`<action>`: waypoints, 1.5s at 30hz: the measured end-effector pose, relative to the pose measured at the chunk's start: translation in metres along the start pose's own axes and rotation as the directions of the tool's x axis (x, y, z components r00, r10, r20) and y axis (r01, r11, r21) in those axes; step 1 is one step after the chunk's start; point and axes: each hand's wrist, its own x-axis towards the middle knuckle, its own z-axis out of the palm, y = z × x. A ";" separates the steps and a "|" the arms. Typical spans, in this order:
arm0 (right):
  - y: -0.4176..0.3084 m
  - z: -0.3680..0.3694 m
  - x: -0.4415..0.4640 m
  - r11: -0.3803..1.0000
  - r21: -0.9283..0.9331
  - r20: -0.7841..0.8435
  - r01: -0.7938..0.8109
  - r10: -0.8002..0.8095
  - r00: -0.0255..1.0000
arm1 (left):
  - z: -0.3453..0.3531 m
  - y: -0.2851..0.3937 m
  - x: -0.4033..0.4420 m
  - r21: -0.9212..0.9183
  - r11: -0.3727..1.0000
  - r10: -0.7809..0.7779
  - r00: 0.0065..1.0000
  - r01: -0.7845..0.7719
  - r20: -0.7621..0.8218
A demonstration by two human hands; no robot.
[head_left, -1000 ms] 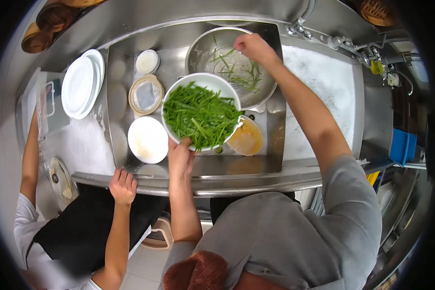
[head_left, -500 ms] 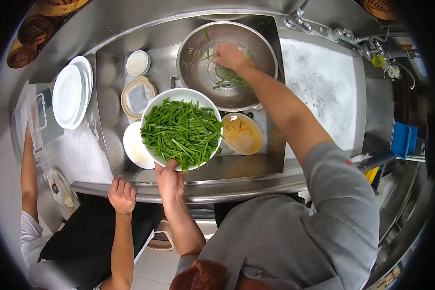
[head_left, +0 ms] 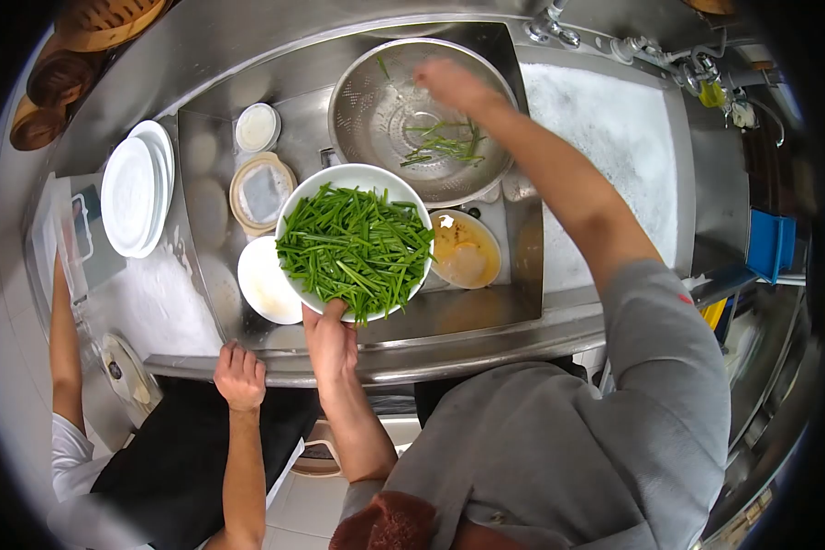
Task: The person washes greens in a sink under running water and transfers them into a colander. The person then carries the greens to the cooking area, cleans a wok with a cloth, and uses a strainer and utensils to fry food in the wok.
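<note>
My left hand (head_left: 330,339) grips the near rim of a white bowl (head_left: 368,172), thumb over the edge. Cut green chives (head_left: 353,247), or similar green stalks, are heaped in it. Beyond the bowl, a large metal colander (head_left: 348,115) rests in the sink. Over its far side is my right hand (head_left: 451,84), smeared by motion; its fingers look curled, but whether they hold anything cannot be made out. Some loose green pieces (head_left: 445,147) lie on the colander's bottom, and one sticks to its wall.
Under and beside the bowl are a white plate (head_left: 266,280) and a dish of yellowish liquid (head_left: 467,252). Stacked white plates (head_left: 128,197) stand left of the sink (head_left: 513,307). Foamy water (head_left: 605,137) fills the right basin. A co-worker's closed hand (head_left: 240,376) rests near the front edge.
My right hand has moved slightly up and right within the colander area. The bowl in my left hand has shifted a little right in view.
</note>
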 end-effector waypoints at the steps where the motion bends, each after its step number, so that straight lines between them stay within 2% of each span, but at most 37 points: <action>1: -0.013 -0.046 0.004 0.989 0.088 0.153 -0.119 0.105 0.983 | 0.001 -0.001 0.002 -0.016 1.000 0.022 1.000 -0.022 0.014; 3: -0.024 -0.098 -0.005 0.876 0.421 0.151 -0.234 0.186 0.971 | 0.003 -0.002 0.005 -0.034 0.998 0.046 0.998 -0.045 0.032; 4: -0.036 -0.113 -0.010 0.861 0.391 0.184 -0.326 0.274 0.944 | 0.003 -0.002 0.006 -0.019 0.999 0.047 0.998 -0.047 0.043; 5: -0.051 -0.122 -0.015 0.863 0.388 0.181 -0.323 0.272 0.945 | 0.005 -0.003 0.007 -0.001 0.999 0.048 0.997 -0.048 0.053; 7: -0.090 -0.132 -0.025 0.775 0.631 0.169 -0.034 -0.094 0.981 | 0.006 -0.003 0.013 -0.004 0.998 0.068 0.992 -0.068 0.105; 9: -0.158 -0.144 -0.038 0.755 0.648 0.121 0.099 -0.230 0.966 | 0.007 -0.002 0.016 -0.019 0.999 0.037 0.988 -0.035 0.152; 10: -0.179 -0.152 -0.040 0.762 0.639 0.114 0.101 -0.223 0.968 | 0.011 0.000 0.012 -0.027 0.999 0.045 0.989 -0.041 0.143; 12: -0.196 -0.164 -0.044 0.796 0.600 0.386 -0.077 -0.203 0.900 | 0.015 -0.001 0.017 -0.027 0.999 0.036 0.986 -0.032 0.163; 13: -0.182 -0.161 -0.038 0.798 0.597 0.387 -0.083 -0.195 0.901 | 0.015 -0.003 0.019 -0.036 0.999 0.034 0.985 -0.028 0.169; 15: -0.124 -0.145 -0.010 0.945 0.245 0.269 -0.219 0.151 0.951 | 0.013 -0.005 0.020 -0.019 1.000 0.027 0.986 -0.025 0.163; 17: -0.079 -0.098 -0.009 0.935 -0.202 0.464 -0.292 0.354 0.812 | 0.014 -0.004 0.018 -0.003 1.000 0.026 0.987 -0.025 0.160; 19: -0.031 -0.039 -0.034 0.912 -0.382 0.294 -0.148 0.272 0.916 | 0.017 -0.001 0.010 -0.020 1.000 0.020 0.993 -0.018 0.118; 20: -0.028 -0.034 -0.037 0.912 -0.382 0.296 -0.148 0.273 0.916 | 0.013 -0.004 0.011 -0.011 1.000 0.028 0.992 -0.027 0.123; 22: -0.030 -0.021 -0.047 0.812 -0.200 0.127 -0.548 0.577 0.807 | 0.017 -0.002 0.009 -0.017 0.999 0.029 0.994 -0.028 0.102; 25: -0.029 -0.020 -0.045 0.792 -0.210 0.178 -0.573 0.607 0.774 | 0.011 -0.003 0.009 -0.017 0.999 0.045 0.992 -0.043 0.119; 26: -0.028 -0.026 -0.043 0.793 -0.208 0.180 -0.573 0.607 0.774 | 0.012 -0.004 0.008 -0.021 0.998 0.052 0.997 -0.051 0.062; 27: -0.029 -0.035 -0.042 0.832 -0.233 0.179 -0.504 0.546 0.819 | 0.013 -0.004 0.006 -0.026 0.998 0.058 0.998 -0.058 0.005; 28: -0.032 -0.040 -0.041 0.866 -0.258 0.180 -0.428 0.479 0.859 | 0.008 -0.004 0.006 -0.022 0.998 0.053 0.999 -0.053 0.012; 29: -0.030 -0.039 -0.040 0.868 -0.258 0.186 -0.425 0.476 0.860 | 0.009 -0.004 0.005 -0.024 0.998 0.051 0.999 -0.051 0.007; 31: -0.024 -0.038 -0.035 0.972 -0.225 0.429 -0.067 0.161 0.889 | 0.011 -0.001 0.002 -0.033 0.998 0.052 0.999 -0.051 0.004; 35: -0.039 -0.022 -0.050 0.991 -0.111 0.497 -0.075 0.121 0.859 | 0.010 -0.002 0.001 -0.039 0.997 0.061 0.998 -0.061 0.011; 37: -0.034 -0.016 -0.054 0.966 -0.249 0.507 -0.070 0.192 0.840 | 0.009 -0.001 0.000 -0.022 0.997 0.068 0.997 -0.068 0.026; 41: -0.016 -0.024 -0.055 0.964 -0.248 0.584 -0.094 0.226 0.779 | 0.014 0.002 -0.003 -0.031 0.998 0.053 0.999 -0.053 -0.007; 43: -0.020 -0.029 -0.061 0.985 -0.118 0.588 -0.130 0.174 0.790 | 0.012 0.001 -0.004 -0.050 0.997 0.061 0.998 -0.061 -0.007; 45: -0.029 -0.027 -0.069 0.989 -0.108 0.587 -0.105 0.149 0.796 | 0.012 -0.001 -0.003 -0.048 0.997 0.059 0.998 -0.059 -0.009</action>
